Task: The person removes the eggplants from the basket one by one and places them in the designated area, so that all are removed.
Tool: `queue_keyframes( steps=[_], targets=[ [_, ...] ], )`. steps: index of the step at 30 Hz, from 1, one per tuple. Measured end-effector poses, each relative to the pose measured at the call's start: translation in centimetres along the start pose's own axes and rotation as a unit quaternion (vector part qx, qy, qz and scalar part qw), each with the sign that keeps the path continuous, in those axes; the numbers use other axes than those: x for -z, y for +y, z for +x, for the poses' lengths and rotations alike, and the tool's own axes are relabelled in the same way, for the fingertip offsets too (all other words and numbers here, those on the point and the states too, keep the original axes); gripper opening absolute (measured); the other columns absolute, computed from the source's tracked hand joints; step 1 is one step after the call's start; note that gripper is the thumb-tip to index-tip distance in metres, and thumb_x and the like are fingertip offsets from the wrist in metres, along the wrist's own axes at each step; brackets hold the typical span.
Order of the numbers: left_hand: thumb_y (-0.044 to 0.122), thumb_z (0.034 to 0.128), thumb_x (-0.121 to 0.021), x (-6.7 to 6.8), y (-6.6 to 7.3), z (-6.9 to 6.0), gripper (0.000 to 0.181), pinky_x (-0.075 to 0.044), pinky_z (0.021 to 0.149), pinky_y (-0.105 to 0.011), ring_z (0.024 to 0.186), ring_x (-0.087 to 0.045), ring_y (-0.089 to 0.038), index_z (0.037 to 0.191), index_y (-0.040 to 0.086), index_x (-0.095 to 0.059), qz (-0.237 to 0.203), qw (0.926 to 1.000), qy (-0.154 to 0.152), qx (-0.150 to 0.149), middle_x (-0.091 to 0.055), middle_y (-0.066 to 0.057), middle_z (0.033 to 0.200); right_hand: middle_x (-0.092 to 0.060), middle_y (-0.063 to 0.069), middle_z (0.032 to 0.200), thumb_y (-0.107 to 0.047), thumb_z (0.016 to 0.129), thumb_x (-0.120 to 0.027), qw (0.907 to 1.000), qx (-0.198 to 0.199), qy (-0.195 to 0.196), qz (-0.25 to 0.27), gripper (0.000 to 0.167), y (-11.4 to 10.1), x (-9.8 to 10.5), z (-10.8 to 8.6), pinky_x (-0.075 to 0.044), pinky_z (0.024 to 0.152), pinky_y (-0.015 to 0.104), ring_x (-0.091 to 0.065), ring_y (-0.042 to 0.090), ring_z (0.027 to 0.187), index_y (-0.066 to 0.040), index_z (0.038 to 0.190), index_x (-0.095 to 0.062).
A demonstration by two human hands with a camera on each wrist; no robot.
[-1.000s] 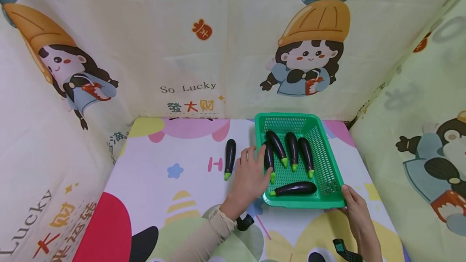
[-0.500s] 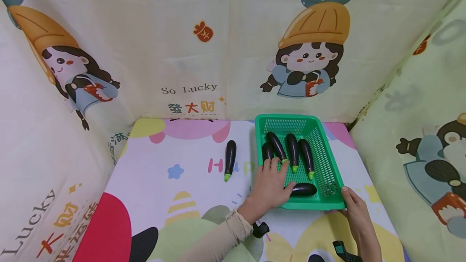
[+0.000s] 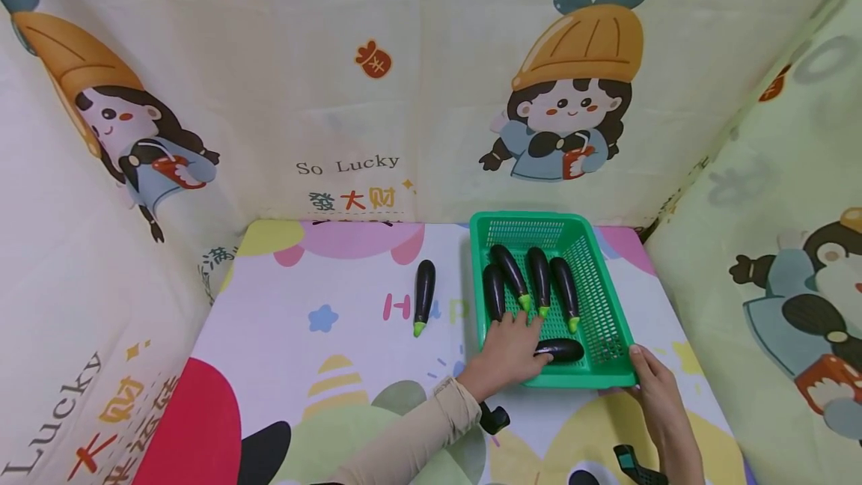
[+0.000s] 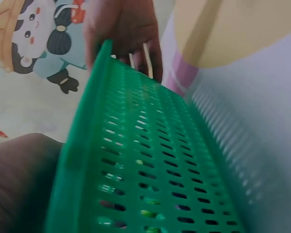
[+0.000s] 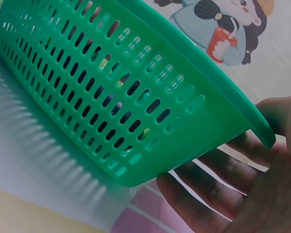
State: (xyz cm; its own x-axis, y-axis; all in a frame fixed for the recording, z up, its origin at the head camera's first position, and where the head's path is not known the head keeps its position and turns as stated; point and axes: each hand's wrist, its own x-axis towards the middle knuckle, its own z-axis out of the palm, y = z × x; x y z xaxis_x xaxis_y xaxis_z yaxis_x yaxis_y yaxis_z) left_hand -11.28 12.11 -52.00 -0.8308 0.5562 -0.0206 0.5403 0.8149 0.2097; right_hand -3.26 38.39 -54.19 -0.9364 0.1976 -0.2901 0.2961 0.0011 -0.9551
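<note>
A green plastic basket (image 3: 609,305) stands on the table with several small dark eggplants in it. My left hand (image 3: 505,350) reaches over its near-left side, fingers spread above the eggplant (image 3: 564,350) that lies crosswise at the near end. The thumb touches that eggplant, and its stem end is hidden beneath the hand. Beside the fingertips, another eggplant (image 3: 494,290) has its stem covered. My right hand (image 3: 667,403) holds the basket's near-right corner, thumb at the rim and fingers against the underside in the right wrist view. Outside the basket, a single eggplant (image 3: 424,296) lies on the table.
Three eggplants lie lengthwise side by side in the basket, the middle one (image 3: 539,279) among them. A printed cloth (image 3: 323,365) covers the table. Patterned curtains (image 3: 444,96) rise behind it and at both sides.
My left hand has moved from the basket's left rim rightward and down to the crosswise eggplant, with its fingers now lower. The right hand stays on the corner.
</note>
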Motion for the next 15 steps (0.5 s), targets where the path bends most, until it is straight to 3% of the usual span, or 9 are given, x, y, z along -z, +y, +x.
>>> queue_keyframes(
  steps=[4,10,15],
  targets=[
    [0.061,0.0983,-0.062,-0.3,0.1,0.4,0.062,-0.057,0.087,-0.036,0.118,-0.063,-0.024,0.147,0.023,-0.057,-0.011,0.9994,-0.032,-0.002,-0.066,-0.003,0.134,-0.068,-0.024,0.097,-0.04,0.112,-0.044,0.9998,-0.017,0.007,-0.007,0.022,0.0,0.0,0.2,-0.056,0.076,0.014,-0.065,0.0,0.081,-0.049,0.103,-0.063],
    [0.055,0.0971,-0.067,-0.3,0.0,1.0,0.061,-0.058,0.089,-0.036,0.124,-0.062,-0.025,0.149,0.025,-0.056,-0.069,0.9941,-0.084,0.0,-0.063,-0.003,0.141,-0.068,-0.022,0.096,-0.039,0.111,-0.045,0.9998,-0.016,0.008,-0.004,0.025,-0.1,0.1,0.2,-0.056,0.075,0.015,-0.066,0.001,0.078,-0.049,0.1,-0.065],
    [0.051,0.0958,-0.07,-0.4,-0.1,1.3,0.056,-0.057,0.087,-0.032,0.115,-0.065,-0.02,0.144,0.024,-0.06,-0.087,0.9908,-0.104,-0.008,-0.067,0.0,0.132,-0.07,-0.02,0.095,-0.038,0.112,-0.045,0.9999,-0.011,-0.001,0.007,0.028,-0.2,0.2,0.2,-0.057,0.075,0.017,-0.067,0.002,0.077,-0.049,0.1,-0.067]
  ],
)
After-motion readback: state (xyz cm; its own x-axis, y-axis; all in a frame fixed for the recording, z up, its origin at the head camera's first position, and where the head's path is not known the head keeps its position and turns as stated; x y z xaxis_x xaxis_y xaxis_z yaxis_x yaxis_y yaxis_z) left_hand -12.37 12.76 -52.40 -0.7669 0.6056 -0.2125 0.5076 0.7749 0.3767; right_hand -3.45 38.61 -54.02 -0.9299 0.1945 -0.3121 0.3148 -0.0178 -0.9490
